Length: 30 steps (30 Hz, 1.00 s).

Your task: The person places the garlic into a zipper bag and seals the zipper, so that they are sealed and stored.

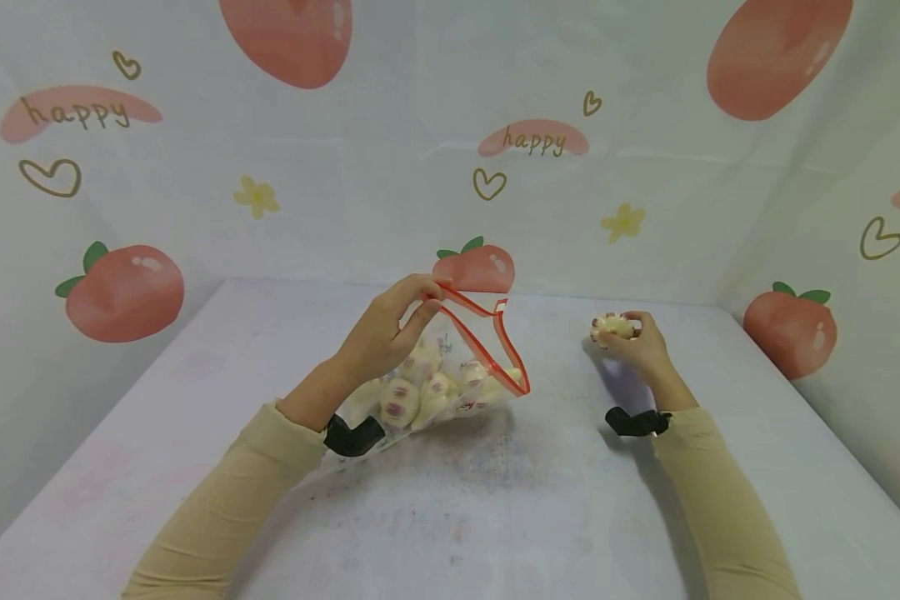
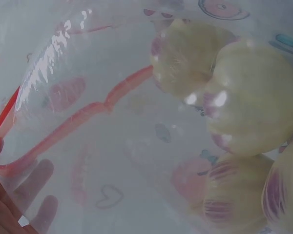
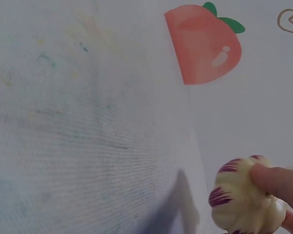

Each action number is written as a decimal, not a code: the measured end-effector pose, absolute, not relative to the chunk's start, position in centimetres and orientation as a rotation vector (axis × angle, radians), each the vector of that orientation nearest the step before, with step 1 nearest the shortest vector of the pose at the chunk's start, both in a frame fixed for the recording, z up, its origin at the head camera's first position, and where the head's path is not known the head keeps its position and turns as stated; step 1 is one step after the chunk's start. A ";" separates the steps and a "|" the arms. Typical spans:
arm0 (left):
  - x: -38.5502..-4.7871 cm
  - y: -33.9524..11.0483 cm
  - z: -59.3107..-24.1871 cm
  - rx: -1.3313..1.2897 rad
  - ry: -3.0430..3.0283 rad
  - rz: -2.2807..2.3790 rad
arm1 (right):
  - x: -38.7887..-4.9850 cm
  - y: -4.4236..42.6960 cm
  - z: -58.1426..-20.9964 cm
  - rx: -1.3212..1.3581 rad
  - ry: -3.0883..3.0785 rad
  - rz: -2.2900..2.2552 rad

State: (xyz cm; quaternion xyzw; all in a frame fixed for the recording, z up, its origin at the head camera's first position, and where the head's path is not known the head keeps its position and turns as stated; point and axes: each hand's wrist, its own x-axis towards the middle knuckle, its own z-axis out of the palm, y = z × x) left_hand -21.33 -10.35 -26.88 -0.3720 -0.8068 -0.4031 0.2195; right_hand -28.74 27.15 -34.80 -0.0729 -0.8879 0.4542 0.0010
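A clear bag with a red zip edge (image 1: 512,350) lies on its side, its mouth gaping toward the right. Several cream and purple garlic bulbs (image 1: 400,403) are inside; through the film they also show in the left wrist view (image 2: 256,97). My left hand (image 1: 390,329) pinches the bag's upper rim between thumb and fingers. Away to the right, my right hand (image 1: 643,346) grips one garlic bulb (image 1: 612,327) above the table; the right wrist view shows the thumb pressed on that bulb (image 3: 244,197).
The pale table (image 1: 450,517) is faintly stained and stretches under both arms. White cloth walls (image 1: 390,208) with printed tomatoes, hearts and flowers stand behind it and at both sides. A black wrist strap is on each arm.
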 end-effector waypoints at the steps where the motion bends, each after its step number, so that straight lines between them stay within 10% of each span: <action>1: -21.3 -10.3 -26.9 -1.029 -2.232 -1.116 | -28.7 27.1 -34.7 -0.225 -2.781 1.431; 30: -21.3 -10.3 -26.9 -1.040 -2.220 -1.106 | -26.8 27.3 -32.5 -0.081 -2.741 1.404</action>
